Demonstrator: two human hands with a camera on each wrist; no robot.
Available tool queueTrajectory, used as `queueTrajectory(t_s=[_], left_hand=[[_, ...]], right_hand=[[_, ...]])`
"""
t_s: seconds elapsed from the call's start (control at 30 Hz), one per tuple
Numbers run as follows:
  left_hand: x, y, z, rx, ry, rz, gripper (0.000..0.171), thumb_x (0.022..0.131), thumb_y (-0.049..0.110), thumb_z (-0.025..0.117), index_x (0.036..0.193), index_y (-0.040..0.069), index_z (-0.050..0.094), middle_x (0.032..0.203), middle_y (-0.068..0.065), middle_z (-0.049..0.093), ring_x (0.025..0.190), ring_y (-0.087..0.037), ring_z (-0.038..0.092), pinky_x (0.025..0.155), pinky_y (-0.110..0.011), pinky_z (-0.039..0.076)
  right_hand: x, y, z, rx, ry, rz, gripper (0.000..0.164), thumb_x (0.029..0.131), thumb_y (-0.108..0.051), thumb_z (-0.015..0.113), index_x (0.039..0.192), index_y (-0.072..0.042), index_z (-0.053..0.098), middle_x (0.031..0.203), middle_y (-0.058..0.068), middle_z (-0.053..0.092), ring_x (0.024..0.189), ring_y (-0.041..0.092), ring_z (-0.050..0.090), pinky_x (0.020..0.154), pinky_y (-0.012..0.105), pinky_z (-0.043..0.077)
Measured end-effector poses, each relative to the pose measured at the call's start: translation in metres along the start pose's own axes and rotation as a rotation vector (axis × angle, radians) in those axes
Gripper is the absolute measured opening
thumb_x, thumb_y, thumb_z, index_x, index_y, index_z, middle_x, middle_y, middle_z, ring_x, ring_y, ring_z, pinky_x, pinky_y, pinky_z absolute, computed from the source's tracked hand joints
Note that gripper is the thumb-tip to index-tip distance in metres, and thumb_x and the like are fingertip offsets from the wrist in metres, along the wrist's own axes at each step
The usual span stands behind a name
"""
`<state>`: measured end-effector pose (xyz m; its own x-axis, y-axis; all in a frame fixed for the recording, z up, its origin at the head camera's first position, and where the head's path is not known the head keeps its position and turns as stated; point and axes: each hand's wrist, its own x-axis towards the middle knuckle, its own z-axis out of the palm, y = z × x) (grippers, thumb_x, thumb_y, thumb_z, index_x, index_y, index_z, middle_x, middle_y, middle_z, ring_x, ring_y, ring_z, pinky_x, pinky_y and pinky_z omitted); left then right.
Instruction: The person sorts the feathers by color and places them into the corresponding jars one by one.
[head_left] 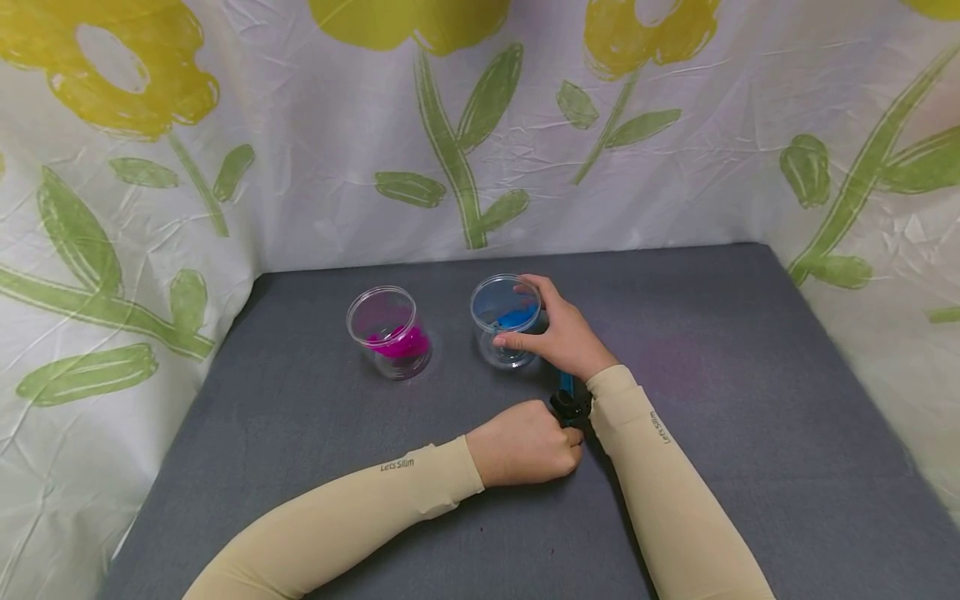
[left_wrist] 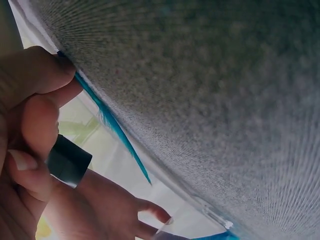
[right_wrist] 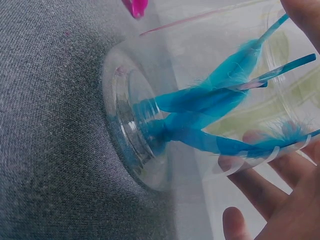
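My left hand [head_left: 525, 443] is low over the table, knuckles up. In the left wrist view its thumb and finger pinch a thin blue feather [left_wrist: 117, 130] beside the cloth. My right hand [head_left: 570, 333] grips a clear plastic jar [head_left: 491, 354] around its right side, thumb in front. The jar stands upright on the table with several blue feathers [right_wrist: 215, 100] inside, their quills towards the rim. Left of it stands a second clear jar [head_left: 405, 372] holding bright pink feathers [head_left: 401, 342]; neither hand touches it.
A dark grey cloth [head_left: 315, 467] covers the table. White curtains [head_left: 300, 167] with yellow flowers and green leaves hang behind it and at both sides. A black wrist device [head_left: 570, 406] sits between the two hands.
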<state>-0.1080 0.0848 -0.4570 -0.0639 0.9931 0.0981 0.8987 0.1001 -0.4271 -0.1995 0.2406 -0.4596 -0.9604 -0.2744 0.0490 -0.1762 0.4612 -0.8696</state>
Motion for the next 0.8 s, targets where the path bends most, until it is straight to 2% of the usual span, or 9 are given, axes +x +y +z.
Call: queueTrajectory(t_s=[0.27, 0.8], left_hand=[[-0.0052, 0.0029, -0.0006, 0.02, 0.025, 0.001, 0.028, 0.106, 0.018, 0.06, 0.083, 0.028, 0.072, 0.075, 0.013, 0.065, 0.052, -0.004, 0.052, 0.05, -0.023, 0.046], [-0.0088, 0.0033, -0.0024, 0.045, 0.013, 0.019, 0.027, 0.106, 0.018, 0.06, 0.084, 0.029, 0.071, 0.075, 0.013, 0.063, 0.048, -0.005, 0.046, 0.048, -0.024, 0.043]], right_hand=[[0.0008, 0.0014, 0.0013, 0.006, 0.007, -0.005, 0.102, 0.083, -0.066, 0.086, 0.165, -0.037, 0.031, 0.167, -0.008, 0.048, 0.152, 0.033, 0.047, 0.117, 0.06, 0.047], [0.0015, 0.0017, 0.002, 0.002, 0.012, -0.006, 0.102, 0.083, -0.067, 0.086, 0.165, -0.039, 0.031, 0.167, -0.006, 0.047, 0.153, 0.031, 0.047, 0.118, 0.061, 0.046]])
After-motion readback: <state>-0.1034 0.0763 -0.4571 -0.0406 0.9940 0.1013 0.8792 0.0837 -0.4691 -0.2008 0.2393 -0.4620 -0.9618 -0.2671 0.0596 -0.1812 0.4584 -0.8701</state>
